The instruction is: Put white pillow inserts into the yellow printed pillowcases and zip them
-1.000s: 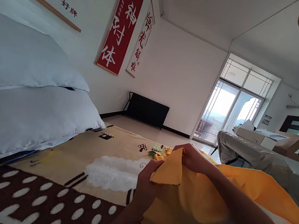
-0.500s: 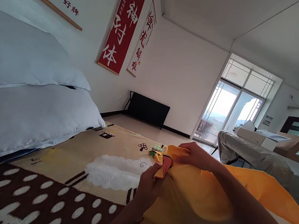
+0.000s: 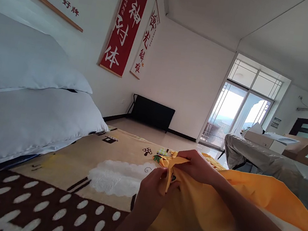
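A large yellow-orange cloth (image 3: 201,202), which looks like bedding, spreads across the right side of the bed. My left hand (image 3: 151,191) pinches a folded edge of it with thumb and fingers. Just right of and above it, my right hand (image 3: 195,165) grips the same cloth close to that edge. Between the two hands the fabric stands up in a narrow fold, with a small dark green printed mark beside it. Beneath lies a beige blanket (image 3: 73,161) with a sheep figure and a brown, white-dotted border. The fingertips of my right hand are partly hidden by cloth.
Two white pillows (image 3: 36,114) are stacked at the left against the wall. A black folded frame (image 3: 153,112) stands on the floor beyond the bed. At right, a plastic-covered table (image 3: 262,157) carries open cardboard boxes (image 3: 300,151). Glass doors (image 3: 229,110) are behind it.
My right hand has lowered slightly and turned the cloth edge. The pinkish-orange patch between my hands is out of sight, and a yellow fold stands there now. Yellow fringe-like cloth shows behind my right hand.
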`<state>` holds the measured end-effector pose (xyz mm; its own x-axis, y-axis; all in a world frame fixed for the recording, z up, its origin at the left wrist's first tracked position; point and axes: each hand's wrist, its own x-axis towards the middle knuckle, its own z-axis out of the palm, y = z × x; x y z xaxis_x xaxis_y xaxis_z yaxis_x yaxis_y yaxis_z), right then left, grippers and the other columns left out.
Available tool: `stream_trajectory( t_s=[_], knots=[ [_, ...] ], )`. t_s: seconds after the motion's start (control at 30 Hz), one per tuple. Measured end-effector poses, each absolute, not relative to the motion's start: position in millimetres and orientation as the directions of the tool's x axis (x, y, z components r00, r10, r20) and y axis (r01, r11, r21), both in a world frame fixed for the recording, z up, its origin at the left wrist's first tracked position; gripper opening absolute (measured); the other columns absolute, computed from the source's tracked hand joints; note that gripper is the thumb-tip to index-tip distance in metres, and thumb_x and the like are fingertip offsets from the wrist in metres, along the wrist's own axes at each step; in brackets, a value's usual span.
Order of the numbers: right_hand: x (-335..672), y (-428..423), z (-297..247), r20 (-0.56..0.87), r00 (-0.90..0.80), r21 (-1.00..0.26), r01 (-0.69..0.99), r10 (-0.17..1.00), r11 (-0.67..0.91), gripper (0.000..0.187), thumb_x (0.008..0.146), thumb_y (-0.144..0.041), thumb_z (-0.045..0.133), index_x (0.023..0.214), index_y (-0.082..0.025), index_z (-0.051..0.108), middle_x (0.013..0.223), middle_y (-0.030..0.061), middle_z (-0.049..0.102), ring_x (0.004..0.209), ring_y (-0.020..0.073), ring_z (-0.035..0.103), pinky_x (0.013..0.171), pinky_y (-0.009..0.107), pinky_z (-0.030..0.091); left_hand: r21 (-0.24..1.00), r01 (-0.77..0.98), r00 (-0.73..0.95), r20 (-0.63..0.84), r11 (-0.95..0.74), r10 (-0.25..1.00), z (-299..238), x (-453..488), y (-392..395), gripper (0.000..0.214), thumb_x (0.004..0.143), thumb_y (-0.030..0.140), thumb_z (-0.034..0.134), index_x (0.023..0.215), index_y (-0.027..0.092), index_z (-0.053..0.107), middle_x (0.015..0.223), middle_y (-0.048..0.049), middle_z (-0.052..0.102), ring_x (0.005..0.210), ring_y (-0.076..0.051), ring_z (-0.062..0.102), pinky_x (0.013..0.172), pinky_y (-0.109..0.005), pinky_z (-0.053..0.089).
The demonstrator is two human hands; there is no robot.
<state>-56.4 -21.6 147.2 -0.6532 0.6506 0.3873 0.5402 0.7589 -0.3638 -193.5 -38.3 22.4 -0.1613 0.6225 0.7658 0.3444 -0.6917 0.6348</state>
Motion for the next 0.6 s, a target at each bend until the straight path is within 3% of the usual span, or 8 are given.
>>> stream_trajectory(
  t_s=[0.1, 0.17, 0.27, 0.33, 0.43, 0.53, 0.6],
  knots=[
    [-57, -23, 145, 0.34, -0.694, -0.41, 0.497, 0.634, 0.765, 0.026, 0.081, -0.036, 0.056, 0.064, -0.017, 0.052, 0.066, -0.0024, 0.05, 0.064, 0.0106, 0.043, 0.058, 0.021, 0.034, 0.685, 0.299, -0.119, 0.718, -0.665, 0.686, 20, -194, -40, 0.012, 0.074, 0.023, 0.057, 0.085, 0.018, 0.058, 0.073, -0.0028, 0.058, 0.07, -0.019, 0.053, 0.062, -0.027, 0.042],
    [-55, -22, 145, 0.318, -0.685, -0.402, 0.529, 0.656, 0.747, 0.026, 0.079, -0.039, 0.059, 0.067, -0.016, 0.055, 0.066, -0.0025, 0.051, 0.064, 0.0107, 0.044, 0.057, 0.021, 0.034, 0.691, 0.262, -0.101, 0.714, -0.674, 0.693, 21, -196, -40, 0.005, 0.074, 0.023, 0.055, 0.076, 0.018, 0.056, 0.068, -0.0009, 0.053, 0.065, -0.016, 0.049, 0.057, -0.025, 0.038],
    [-53, -21, 148, 0.267, -0.688, -0.385, 0.566, 0.675, 0.729, 0.027, 0.074, -0.043, 0.066, 0.076, -0.017, 0.06, 0.069, -0.0027, 0.054, 0.064, 0.0108, 0.045, 0.055, 0.02, 0.033, 0.688, 0.098, -0.102, 0.726, -0.719, 0.68, 27, -198, -38, 0.014, 0.075, 0.022, 0.054, 0.063, 0.017, 0.05, 0.07, -0.0006, 0.048, 0.068, -0.014, 0.046, 0.059, -0.023, 0.037],
    [-52, -20, 152, 0.217, -0.73, -0.34, 0.565, 0.648, 0.751, 0.027, 0.073, -0.043, 0.068, 0.082, -0.018, 0.062, 0.072, -0.0025, 0.057, 0.065, 0.011, 0.046, 0.057, 0.02, 0.034, 0.721, -0.068, -0.065, 0.687, -0.69, 0.724, 31, -199, -35, 0.013, 0.074, 0.023, 0.055, 0.063, 0.017, 0.051, 0.075, -0.0014, 0.05, 0.072, -0.014, 0.048, 0.062, -0.023, 0.039],
    [-49, -16, 157, 0.232, -0.768, -0.171, 0.572, 0.597, 0.802, 0.022, 0.081, -0.04, 0.06, 0.077, -0.018, 0.062, 0.066, -0.0029, 0.056, 0.062, 0.0102, 0.043, 0.06, 0.022, 0.033, 0.8, -0.229, 0.037, 0.577, -0.555, 0.816, 32, -203, -26, 0.015, 0.071, 0.029, 0.061, 0.078, 0.017, 0.057, 0.074, -0.0017, 0.056, 0.07, -0.015, 0.053, 0.061, -0.025, 0.043],
    [-41, -4, 158, 0.377, -0.714, -0.036, 0.625, 0.59, 0.78, 0.028, 0.087, -0.038, 0.051, 0.068, -0.018, 0.058, 0.057, -0.0039, 0.049, 0.058, 0.01, 0.037, 0.06, 0.022, 0.031, 0.774, -0.168, -0.056, 0.611, -0.61, 0.79, 24, -210, -11, 0.033, 0.071, 0.034, 0.065, 0.098, 0.017, 0.057, 0.087, -0.0051, 0.063, 0.081, -0.02, 0.059, 0.069, -0.029, 0.048],
    [-34, 6, 158, 0.483, -0.648, -0.025, 0.662, 0.589, 0.749, 0.028, 0.088, -0.036, 0.047, 0.067, -0.018, 0.055, 0.06, -0.003, 0.049, 0.06, 0.0107, 0.039, 0.06, 0.023, 0.03, 0.653, 0.04, -0.192, 0.748, -0.756, 0.635, 15, -214, -1, 0.032, 0.071, 0.032, 0.067, 0.098, 0.018, 0.057, 0.093, -0.0057, 0.062, 0.086, -0.02, 0.058, 0.073, -0.029, 0.047]
  ],
)
